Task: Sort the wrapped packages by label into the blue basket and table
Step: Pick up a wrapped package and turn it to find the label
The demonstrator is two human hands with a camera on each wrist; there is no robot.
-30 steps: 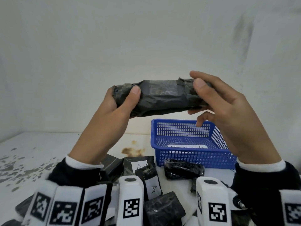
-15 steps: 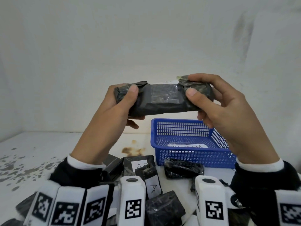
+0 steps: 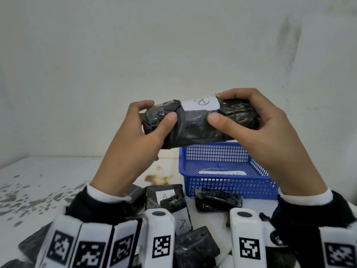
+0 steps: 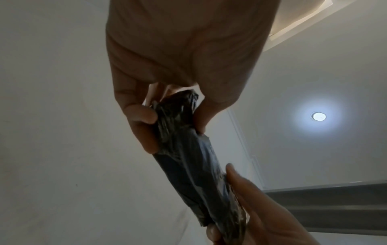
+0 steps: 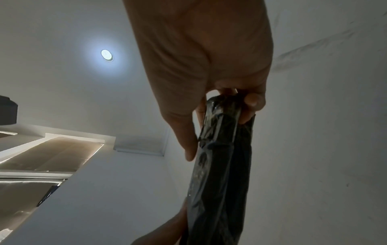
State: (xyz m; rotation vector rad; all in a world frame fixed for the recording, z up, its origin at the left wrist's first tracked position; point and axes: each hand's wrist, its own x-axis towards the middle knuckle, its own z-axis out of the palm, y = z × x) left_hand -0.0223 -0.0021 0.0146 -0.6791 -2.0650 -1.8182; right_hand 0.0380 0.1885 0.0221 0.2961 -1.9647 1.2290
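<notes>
1. The black wrapped package (image 3: 199,123) — white label (image 3: 201,103) marked B on top — is held level in the air above the blue basket (image 3: 228,171).
2. Left grip (image 3: 135,136) and right grip (image 3: 257,132) each curl around one end, thumbs in front.
3. More packages (image 3: 218,202) lie along the bench's (image 3: 58,175) near edge.

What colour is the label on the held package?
White, with a handwritten letter; the label on the package shows best in the head view.

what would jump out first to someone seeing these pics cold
A long black wrapped package held up mid-frame, the left hand and right hand gripping its ends. Its white label shows an upside-down B. Below, the blue basket sits on the table behind more black packages.
</notes>
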